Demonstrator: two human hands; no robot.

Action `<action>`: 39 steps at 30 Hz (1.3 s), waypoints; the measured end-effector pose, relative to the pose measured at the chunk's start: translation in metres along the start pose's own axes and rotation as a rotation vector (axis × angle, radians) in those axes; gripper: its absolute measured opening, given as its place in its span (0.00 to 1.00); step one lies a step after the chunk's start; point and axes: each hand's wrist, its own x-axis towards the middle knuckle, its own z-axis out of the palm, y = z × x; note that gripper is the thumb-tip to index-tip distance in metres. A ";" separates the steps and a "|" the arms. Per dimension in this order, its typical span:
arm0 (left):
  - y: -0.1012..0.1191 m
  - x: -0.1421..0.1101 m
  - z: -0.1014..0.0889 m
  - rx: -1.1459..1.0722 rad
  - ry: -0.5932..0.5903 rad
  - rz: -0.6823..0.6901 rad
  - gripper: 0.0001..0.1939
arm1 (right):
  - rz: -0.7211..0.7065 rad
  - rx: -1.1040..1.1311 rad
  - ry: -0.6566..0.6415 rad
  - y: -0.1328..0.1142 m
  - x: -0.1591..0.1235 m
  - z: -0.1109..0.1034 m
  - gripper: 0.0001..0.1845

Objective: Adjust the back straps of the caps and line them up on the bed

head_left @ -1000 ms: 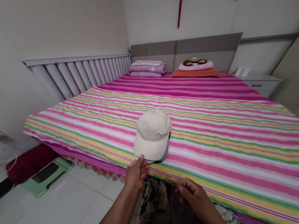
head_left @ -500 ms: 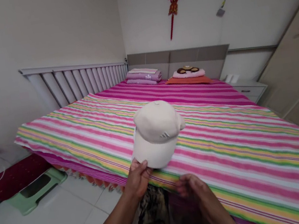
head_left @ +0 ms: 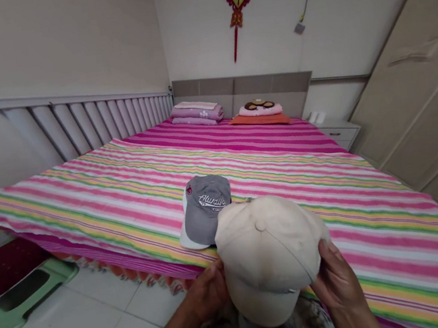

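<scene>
- Cream cap (head_left: 268, 239): held by me over the near edge of the striped bedcover (head_left: 377, 216), brim facing me.
- My right hand (head_left: 339, 278): partly closed, gripping the cap's right side, thumb outside.
- My left hand (head_left: 208, 293): curled, gripping its left edge; fingertips partly hidden.
- Grey cap (head_left: 209, 207): on bedcover, beyond and left, pale brim (head_left: 189, 240) beneath.

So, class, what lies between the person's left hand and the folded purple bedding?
In the head view, a gray cap and the striped covers lie between the left hand and the folded purple bedding.
</scene>
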 end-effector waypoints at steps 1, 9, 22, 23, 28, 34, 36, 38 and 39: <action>0.008 0.004 0.002 -0.009 0.006 -0.005 0.20 | 0.018 -0.005 0.001 0.001 -0.004 -0.004 0.26; 0.043 0.033 0.045 0.107 -0.046 -0.023 0.25 | 0.141 -0.088 -0.083 0.005 -0.027 -0.039 0.23; 0.051 0.028 0.057 0.300 -0.120 -0.168 0.21 | 0.295 -0.164 -0.110 0.005 -0.042 -0.082 0.21; 0.054 0.028 0.060 0.371 -0.128 -0.203 0.20 | 0.298 -0.169 -0.116 0.004 -0.044 -0.082 0.22; 0.061 0.029 0.073 0.568 -0.145 -0.179 0.12 | 0.327 -0.193 -0.144 -0.001 -0.057 -0.083 0.26; 0.053 0.033 0.079 0.445 -0.140 -0.179 0.13 | 0.319 -0.202 -0.284 -0.012 -0.063 -0.065 0.17; 0.049 0.033 0.081 0.409 -0.134 -0.199 0.14 | 0.260 -0.188 -0.374 -0.017 -0.062 -0.056 0.16; 0.046 0.033 0.083 0.407 -0.139 -0.220 0.14 | 0.201 -0.176 -0.492 -0.021 -0.060 -0.049 0.14; 0.045 0.033 0.084 0.414 -0.140 -0.223 0.14 | 0.183 -0.163 -0.525 -0.021 -0.059 -0.046 0.12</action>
